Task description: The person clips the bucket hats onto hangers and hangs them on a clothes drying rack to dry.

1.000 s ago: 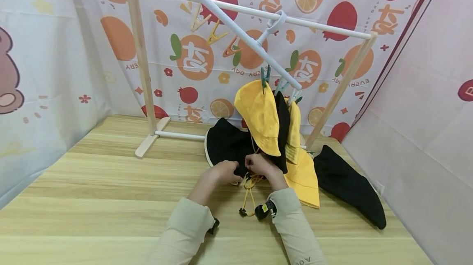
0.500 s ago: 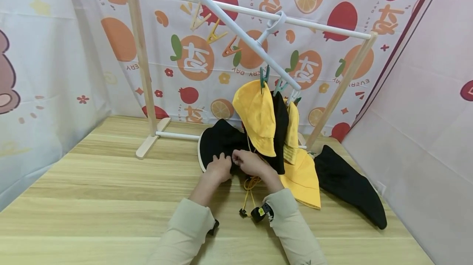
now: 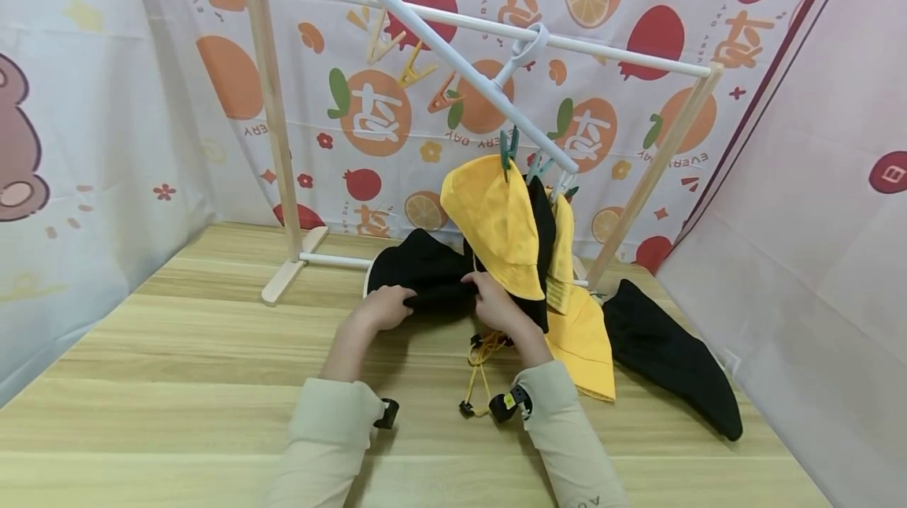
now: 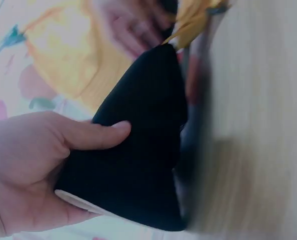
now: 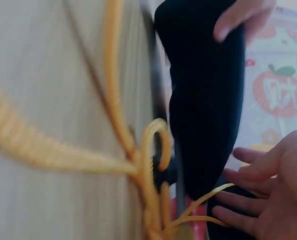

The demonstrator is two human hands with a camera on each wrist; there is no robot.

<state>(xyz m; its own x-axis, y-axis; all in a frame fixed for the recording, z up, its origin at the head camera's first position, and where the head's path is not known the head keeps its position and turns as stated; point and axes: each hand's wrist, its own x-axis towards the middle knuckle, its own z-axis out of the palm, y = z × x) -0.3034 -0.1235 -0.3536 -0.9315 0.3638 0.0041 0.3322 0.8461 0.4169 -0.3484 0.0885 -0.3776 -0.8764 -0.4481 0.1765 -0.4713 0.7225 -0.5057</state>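
Nearest me, in front of the rack [image 3: 272,114], a cord [image 5: 112,50] lies looped on the table [image 3: 177,382], braided, yellow and pliable, with a small black toggle [image 3: 465,408] at its near end; which hat it belongs to I can't tell. My left hand [image 3: 386,307] grips the black hat [image 3: 425,264] just ahead of the rack's bottom rod: thumb laid along the top, fingers curled beneath, closed right down to the cloth, I think because fabric this soft would slump if merely pushed. My right hand [image 3: 494,305], before the rack's middle, has its fingers nearly straight and parted, at the hat's other edge, with strands of cord running past them; whether they touch the cloth I can't tell. The hat is matte, folded into a floppy wedge, its brim edged in pale trim.

On the rack's right half a yellow hat [image 3: 492,216] hangs bell-like from a green clip [image 3: 507,153], whose bite keeps its limp body up. Right of the rack's foot, a second black hat [image 3: 669,358] lies flattened. The smooth white hanger [image 3: 460,63] slants across the rack's top rod, probably pulled down by its loaded end. Behind the rack hangs creased, fruit-printed cloth [image 3: 404,177].
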